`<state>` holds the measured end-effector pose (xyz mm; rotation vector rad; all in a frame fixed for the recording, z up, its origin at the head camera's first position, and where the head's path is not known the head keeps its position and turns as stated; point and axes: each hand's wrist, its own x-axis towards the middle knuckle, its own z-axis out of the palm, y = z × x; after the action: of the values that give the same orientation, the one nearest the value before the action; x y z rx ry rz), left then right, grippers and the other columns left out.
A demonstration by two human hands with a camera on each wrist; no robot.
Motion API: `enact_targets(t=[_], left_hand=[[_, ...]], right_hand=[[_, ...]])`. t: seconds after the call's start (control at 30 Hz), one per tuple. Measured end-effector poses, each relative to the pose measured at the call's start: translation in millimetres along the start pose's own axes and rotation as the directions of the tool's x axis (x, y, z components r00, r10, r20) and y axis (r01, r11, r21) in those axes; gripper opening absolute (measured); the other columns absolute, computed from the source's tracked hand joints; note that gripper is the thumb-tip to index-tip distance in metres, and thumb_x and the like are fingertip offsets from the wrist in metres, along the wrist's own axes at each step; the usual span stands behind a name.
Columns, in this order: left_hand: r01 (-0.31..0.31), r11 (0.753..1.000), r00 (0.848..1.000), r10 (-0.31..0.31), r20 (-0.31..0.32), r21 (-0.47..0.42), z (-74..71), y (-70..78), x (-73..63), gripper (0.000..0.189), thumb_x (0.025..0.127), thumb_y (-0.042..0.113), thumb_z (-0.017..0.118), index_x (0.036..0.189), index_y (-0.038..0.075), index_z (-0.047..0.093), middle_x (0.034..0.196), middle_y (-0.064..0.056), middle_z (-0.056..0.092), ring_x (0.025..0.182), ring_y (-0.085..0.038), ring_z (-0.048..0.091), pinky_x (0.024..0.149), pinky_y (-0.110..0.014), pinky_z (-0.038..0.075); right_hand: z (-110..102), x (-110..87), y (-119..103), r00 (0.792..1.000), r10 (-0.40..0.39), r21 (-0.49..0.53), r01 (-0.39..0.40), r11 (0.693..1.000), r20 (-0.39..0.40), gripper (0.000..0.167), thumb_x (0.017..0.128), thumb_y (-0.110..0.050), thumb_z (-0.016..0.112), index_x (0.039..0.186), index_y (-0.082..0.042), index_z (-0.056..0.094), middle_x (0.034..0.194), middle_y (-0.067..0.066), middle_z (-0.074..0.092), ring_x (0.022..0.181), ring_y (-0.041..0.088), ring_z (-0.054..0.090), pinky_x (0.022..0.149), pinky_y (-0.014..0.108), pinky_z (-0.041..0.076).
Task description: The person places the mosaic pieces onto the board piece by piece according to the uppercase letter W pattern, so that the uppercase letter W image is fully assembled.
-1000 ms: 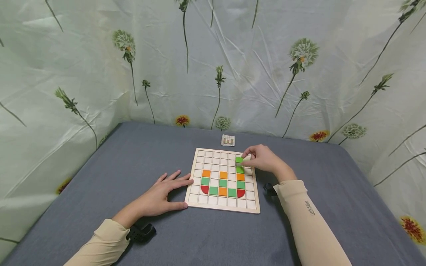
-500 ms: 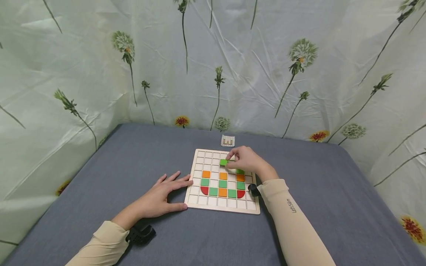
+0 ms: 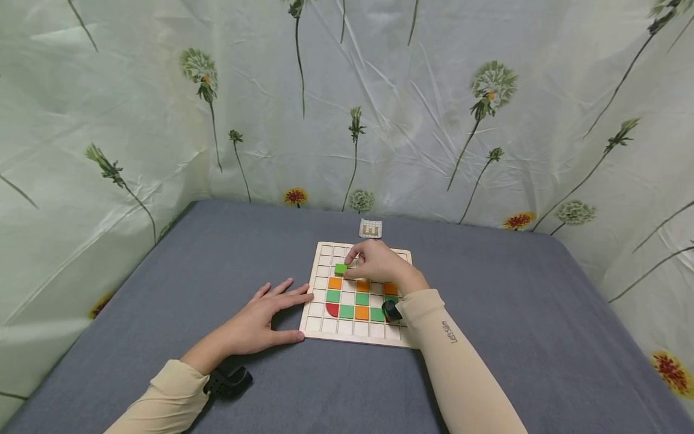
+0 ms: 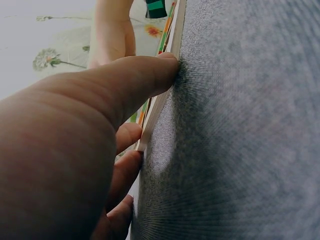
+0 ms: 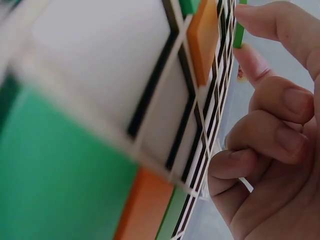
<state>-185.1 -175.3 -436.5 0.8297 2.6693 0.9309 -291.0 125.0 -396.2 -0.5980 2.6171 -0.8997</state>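
Between thumb and index finger, my right hand pinches a light green square tile over the upper left of a wooden grid board. That tile shows edge-on in the right wrist view. Just below it lies an orange tile, then a green tile and a red rounded tile. More orange and green tiles fill cells to the right. My right hand and wrist hide part of the board's right side. My left hand is spread with straight fingers, its thumb and fingertips touching the board's left edge.
A small card printed with a grid pattern lies behind the board. Grey-blue cloth covers the table. A hanging dandelion-print curtain stands behind and at the sides. Black bands are worn on both wrists.
My right hand has carried the light green tile leftward, from the board's right side to its left. My left hand has stayed at the board's edge.
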Motion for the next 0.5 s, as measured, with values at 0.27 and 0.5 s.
enact_targets(t=[0.27,0.5], left_hand=[[-0.004,1.000,1.000,0.004,-0.003,-0.003,-0.2,0.4,-0.2,0.073,0.094,0.048,0.082,0.158,0.028,0.056,0.173,0.002,0.042,0.166,-0.043,0.022,0.128,-0.076,0.006],[-0.004,1.000,1.000,0.004,-0.003,-0.005,-0.3,0.3,-0.4,0.073,0.094,0.049,0.082,0.158,0.027,0.056,0.173,0.001,0.042,0.166,-0.044,0.022,0.128,-0.076,0.006]], right_hand=[[3.1,4.6,-7.1,1.000,-0.002,-0.016,0.003,1.000,0.025,0.019,0.092,-0.025,0.084,0.106,-0.013,0.079,0.062,-0.004,0.053,0.056,0.011,0.046,0.058,0.023,0.040],[2.5,5.4,-9.8,0.998,0.039,-0.006,-0.038,0.999,0.042,0.018,0.093,-0.024,0.085,0.108,-0.016,0.080,0.063,-0.002,0.054,0.057,0.012,0.047,0.058,0.025,0.040]])
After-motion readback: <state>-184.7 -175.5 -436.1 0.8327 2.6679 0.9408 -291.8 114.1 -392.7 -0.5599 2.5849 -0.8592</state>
